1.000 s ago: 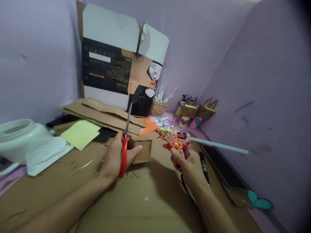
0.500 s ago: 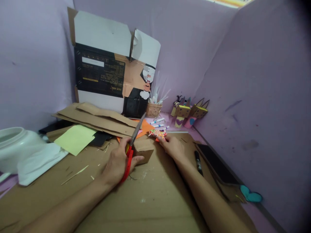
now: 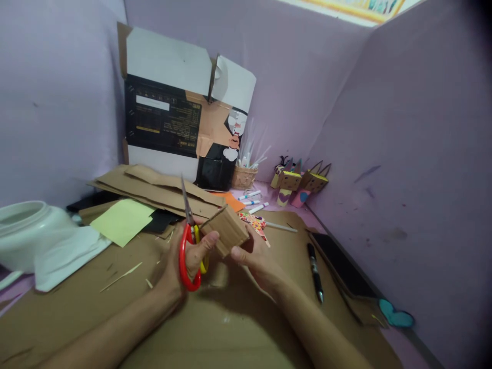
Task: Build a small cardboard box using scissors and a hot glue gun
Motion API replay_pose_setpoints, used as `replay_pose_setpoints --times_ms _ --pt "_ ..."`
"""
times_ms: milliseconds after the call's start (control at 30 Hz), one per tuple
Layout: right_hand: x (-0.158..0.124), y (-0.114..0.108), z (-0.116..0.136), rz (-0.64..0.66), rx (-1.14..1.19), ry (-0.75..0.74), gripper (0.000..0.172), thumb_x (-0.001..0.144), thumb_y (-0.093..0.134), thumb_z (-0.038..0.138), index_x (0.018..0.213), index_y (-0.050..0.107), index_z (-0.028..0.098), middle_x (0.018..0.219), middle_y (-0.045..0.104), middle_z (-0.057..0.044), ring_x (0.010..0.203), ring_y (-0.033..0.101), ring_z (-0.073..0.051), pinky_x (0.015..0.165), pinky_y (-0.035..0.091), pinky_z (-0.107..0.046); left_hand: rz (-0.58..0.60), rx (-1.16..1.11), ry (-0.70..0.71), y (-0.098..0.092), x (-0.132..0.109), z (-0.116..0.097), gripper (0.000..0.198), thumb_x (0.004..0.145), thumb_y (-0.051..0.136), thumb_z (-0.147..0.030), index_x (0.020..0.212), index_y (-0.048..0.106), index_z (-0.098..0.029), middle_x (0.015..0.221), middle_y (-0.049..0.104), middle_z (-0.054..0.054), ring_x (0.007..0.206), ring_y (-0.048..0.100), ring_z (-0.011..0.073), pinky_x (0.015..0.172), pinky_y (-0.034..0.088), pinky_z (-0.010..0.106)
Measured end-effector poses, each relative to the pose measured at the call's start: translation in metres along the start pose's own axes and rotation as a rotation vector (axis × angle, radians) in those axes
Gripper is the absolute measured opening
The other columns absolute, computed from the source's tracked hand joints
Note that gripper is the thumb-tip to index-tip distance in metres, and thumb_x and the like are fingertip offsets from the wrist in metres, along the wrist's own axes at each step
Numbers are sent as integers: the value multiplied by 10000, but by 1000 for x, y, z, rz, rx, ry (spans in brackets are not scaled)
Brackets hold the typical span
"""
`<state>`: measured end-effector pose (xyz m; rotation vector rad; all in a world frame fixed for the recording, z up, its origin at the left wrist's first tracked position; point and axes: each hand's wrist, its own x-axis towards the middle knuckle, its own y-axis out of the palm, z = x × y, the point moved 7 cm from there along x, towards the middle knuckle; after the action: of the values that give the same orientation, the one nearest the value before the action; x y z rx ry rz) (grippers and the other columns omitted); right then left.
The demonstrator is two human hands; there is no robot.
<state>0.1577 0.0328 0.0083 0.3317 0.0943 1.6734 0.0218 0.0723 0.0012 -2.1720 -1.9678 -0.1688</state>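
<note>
The pink surface (image 3: 409,346) is mostly covered by a brown cardboard sheet (image 3: 172,333), on which scraps are scattered. It is enclosed by purple walls (image 3: 415,143), and part of a bright opening (image 3: 346,9) is seen at the top. Against the back, one unfolded carton (image 3: 165,56) is propped.

One small box (image 3: 226,233) of cardboard is held, tilted, above the middle of the sheet between two hands. Its left side is gripped by the left hand (image 3: 177,261), on which one pair of scissors (image 3: 183,269) is also carried, blades pointing away; its right side is pinched by the right hand (image 3: 261,259). Just beyond that hand, one flowered glue gun (image 3: 253,221) is laid down.

Three markers (image 3: 258,208) are counted near one basket (image 3: 244,178). To the right are seen one black pen (image 3: 315,272) and one teal cutout (image 3: 395,313); to the left, one white pot (image 3: 38,241) and one yellow-green paper (image 3: 122,221).
</note>
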Motion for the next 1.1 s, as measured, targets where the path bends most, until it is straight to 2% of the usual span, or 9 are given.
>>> replay_pose_setpoints --times_ms 133,200,267,367,433,500,667,833,1100 --pt "0 -16 18 -219 -37 -91 540 678 669 356 1170 536 177 1090 658 -104 975 625 -265 821 502 -370 178 -237 -64 10 -9 -2 459 694 710 -424 987 418 -226 874 674 27 815 673 218 735 538 344" --pt "-2 -33 43 -306 -250 -142 501 693 631 361 1154 559 177 1084 660 -87 988 614 -264 825 496 -370 198 -241 -79 6 -9 -5 511 667 742 -412 1012 413 -230 887 682 39 855 674 222 756 533 346" --pt "-7 -45 69 -392 -634 -164 559 670 642 344 1201 550 192 1117 648 -71 1038 586 -275 862 472 -387 142 -219 -62 -4 -4 -9 537 650 747 -444 1022 427 -226 903 677 51 852 674 223 734 530 334" --pt "-11 -28 78 -227 -1231 -117 630 696 608 297 1303 481 188 1137 633 -101 1021 582 -295 865 455 -419 -2 -232 -57 -20 6 -11 499 671 700 -515 974 449 -209 793 650 28 683 670 186 602 514 283" --pt "-14 -6 65 -42 -1542 -121 662 732 564 284 1365 408 169 1143 608 -142 1010 568 -312 847 454 -432 -85 -292 -76 -27 12 -9 480 677 686 -534 926 438 -207 745 636 13 591 652 160 531 491 252" --pt "-17 9 45 113 -1720 -105 648 784 512 275 1400 346 161 1130 580 -166 1008 551 -321 826 458 -431 -123 -324 -90 -30 17 -7 459 696 671 -536 905 433 -202 739 632 13 546 639 141 488 470 227" --pt "-9 3 14 285 -1782 -9 534 853 447 262 1365 359 137 1151 533 -184 1050 519 -305 867 432 -425 -148 -356 -124 -31 19 -3 428 714 663 -523 885 446 -197 712 636 12 518 632 130 440 437 194" --pt "-2 -11 12 277 -1732 3 507 861 429 269 1341 338 133 1176 523 -188 1024 528 -304 851 431 -438 -155 -379 -80 -31 16 -11 395 743 643 -508 879 446 -194 718 646 19 508 622 119 449 443 204" --pt "-3 -6 9 323 -1754 44 541 864 417 270 1362 315 85 1229 478 -213 1052 517 -313 879 422 -435 -179 -367 -79 -29 17 -9 347 763 640 -447 877 427 -198 681 622 -4 497 611 110 444 439 196"
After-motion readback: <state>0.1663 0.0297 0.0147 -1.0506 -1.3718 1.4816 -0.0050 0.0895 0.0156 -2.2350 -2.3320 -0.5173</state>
